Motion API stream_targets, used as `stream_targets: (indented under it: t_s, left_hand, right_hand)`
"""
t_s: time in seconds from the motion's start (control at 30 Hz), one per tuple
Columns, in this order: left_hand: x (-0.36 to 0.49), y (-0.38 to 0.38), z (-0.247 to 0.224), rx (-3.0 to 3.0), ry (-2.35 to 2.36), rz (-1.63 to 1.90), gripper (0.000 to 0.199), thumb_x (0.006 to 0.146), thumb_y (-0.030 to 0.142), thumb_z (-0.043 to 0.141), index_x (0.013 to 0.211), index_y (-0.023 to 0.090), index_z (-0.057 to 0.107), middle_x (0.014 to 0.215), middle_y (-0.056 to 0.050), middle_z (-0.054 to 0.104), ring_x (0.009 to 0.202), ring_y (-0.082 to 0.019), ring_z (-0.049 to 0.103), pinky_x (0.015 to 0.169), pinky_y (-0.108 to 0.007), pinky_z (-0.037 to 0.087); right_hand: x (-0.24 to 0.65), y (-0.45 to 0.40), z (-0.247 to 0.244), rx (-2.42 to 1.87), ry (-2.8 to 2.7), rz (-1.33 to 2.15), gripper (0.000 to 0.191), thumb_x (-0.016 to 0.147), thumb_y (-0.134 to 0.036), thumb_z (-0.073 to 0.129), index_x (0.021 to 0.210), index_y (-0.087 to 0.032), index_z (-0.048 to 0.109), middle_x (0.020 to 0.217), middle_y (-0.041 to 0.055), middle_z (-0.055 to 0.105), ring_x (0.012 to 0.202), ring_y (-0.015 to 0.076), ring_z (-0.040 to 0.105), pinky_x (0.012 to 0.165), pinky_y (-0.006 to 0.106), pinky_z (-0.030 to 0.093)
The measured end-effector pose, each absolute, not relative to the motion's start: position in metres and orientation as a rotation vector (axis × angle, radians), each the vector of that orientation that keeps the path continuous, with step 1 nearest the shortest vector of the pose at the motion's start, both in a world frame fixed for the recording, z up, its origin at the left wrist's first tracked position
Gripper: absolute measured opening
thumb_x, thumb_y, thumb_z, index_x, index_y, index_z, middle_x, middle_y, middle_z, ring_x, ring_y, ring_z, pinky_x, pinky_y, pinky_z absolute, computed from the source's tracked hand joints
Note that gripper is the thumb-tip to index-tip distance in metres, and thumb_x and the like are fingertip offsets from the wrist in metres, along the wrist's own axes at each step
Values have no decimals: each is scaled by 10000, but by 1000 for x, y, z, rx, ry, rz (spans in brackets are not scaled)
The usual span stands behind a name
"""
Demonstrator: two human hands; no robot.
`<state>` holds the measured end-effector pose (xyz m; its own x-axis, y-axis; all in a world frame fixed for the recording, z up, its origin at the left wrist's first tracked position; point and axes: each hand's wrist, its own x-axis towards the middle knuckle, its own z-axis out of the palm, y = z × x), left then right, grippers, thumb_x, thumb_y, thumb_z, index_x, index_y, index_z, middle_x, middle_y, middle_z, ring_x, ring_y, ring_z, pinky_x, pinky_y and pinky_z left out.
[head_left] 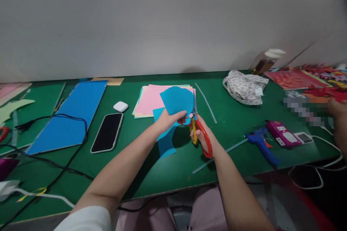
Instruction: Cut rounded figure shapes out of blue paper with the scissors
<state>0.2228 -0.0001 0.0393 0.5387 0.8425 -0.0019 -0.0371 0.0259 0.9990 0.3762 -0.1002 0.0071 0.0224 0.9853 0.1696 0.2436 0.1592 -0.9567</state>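
Note:
My left hand (173, 118) pinches a piece of blue paper (177, 99) with a rounded upper edge, holding it above the table. In my right hand (202, 133) is a pair of scissors (207, 144) with red and yellow handles, gripped by the loops. The scissor blades point away from me, at the right edge of the blue paper. Beneath my left hand lies a cut blue paper offcut (166, 146) on the table. Behind it rests a stack of coloured sheets, with a pink sheet (148, 101) on top.
On the green table (151, 177) lie a phone (107, 132), a white earbud case (120, 106), a blue board (73, 110) and black cables. To the right are a blue glue gun (261, 146), a patterned cloth pouch (244, 87), a bottle (268, 61) and another person's hand (337, 110).

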Motion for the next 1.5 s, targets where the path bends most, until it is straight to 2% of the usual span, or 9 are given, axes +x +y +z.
stream_targets:
  t_s: [0.13, 0.27, 0.37, 0.5, 0.63, 0.97, 1.23, 1.5]
  left_hand:
    - [224, -5, 38, 1396, 780, 773, 393, 684, 499, 721, 690, 110, 661, 614, -51, 653, 526, -139, 594, 580, -290, 525]
    - [226, -7, 37, 1416, 774, 757, 444, 688, 551, 715, 702, 110, 661, 624, -60, 658, 518, -135, 582, 587, -297, 527]
    - [225, -7, 38, 1448, 759, 751, 455, 708, 569, 694, 691, 116, 660, 609, -60, 654, 520, -136, 578, 590, -295, 522]
    - [225, -7, 39, 1460, 774, 730, 457, 714, 572, 683, 658, 120, 651, 601, -61, 651, 516, -130, 576, 602, -289, 520]
    - [226, -6, 40, 1445, 789, 732, 444, 690, 562, 696, 661, 121, 651, 601, -56, 647, 521, -136, 580, 599, -296, 523]
    - [223, -1, 41, 1424, 767, 709, 418, 688, 532, 708, 656, 120, 646, 628, -58, 646, 547, -142, 591, 598, -300, 525]
    - [222, 0, 42, 1408, 746, 696, 382, 694, 500, 703, 687, 122, 654, 649, -54, 650, 557, -142, 592, 584, -297, 525]
    - [220, 2, 43, 1415, 739, 719, 357, 695, 479, 697, 664, 126, 653, 628, -52, 647, 532, -135, 583, 567, -287, 520]
  right_hand:
    - [373, -99, 3, -1211, -1335, 1005, 969, 699, -882, 434, 1412, -227, 427, 1082, 124, 618, 715, 204, 591, 612, 341, 522]
    - [372, -96, -3, -1180, -1306, 1021, 891, 722, -854, 459, 1367, -240, 454, 1050, 108, 612, 710, 193, 574, 621, 333, 522]
    - [371, -96, -4, -1172, -1275, 1014, 897, 703, -859, 481, 1359, -248, 460, 990, 90, 616, 685, 188, 570, 596, 326, 517]
    - [370, -96, -3, -1175, -1250, 1023, 893, 694, -864, 485, 1351, -259, 468, 1003, 86, 618, 660, 170, 564, 583, 313, 510]
    - [370, -94, -6, -1207, -1232, 1039, 954, 640, -899, 487, 1354, -266, 464, 898, 55, 606, 592, 152, 538, 545, 301, 493]
    - [367, -98, -4, -1250, -1165, 1060, 902, 689, -838, 531, 1377, -258, 463, 939, 62, 580, 656, 174, 573, 561, 316, 517]
    - [366, -99, 0, -1272, -1109, 1109, 993, 625, -868, 554, 1376, -229, 444, 899, 62, 573, 618, 169, 549, 532, 312, 488]
    - [366, -97, -7, -1321, -1104, 1087, 966, 656, -852, 536, 1381, -220, 449, 876, 60, 560, 576, 143, 518, 500, 301, 482]
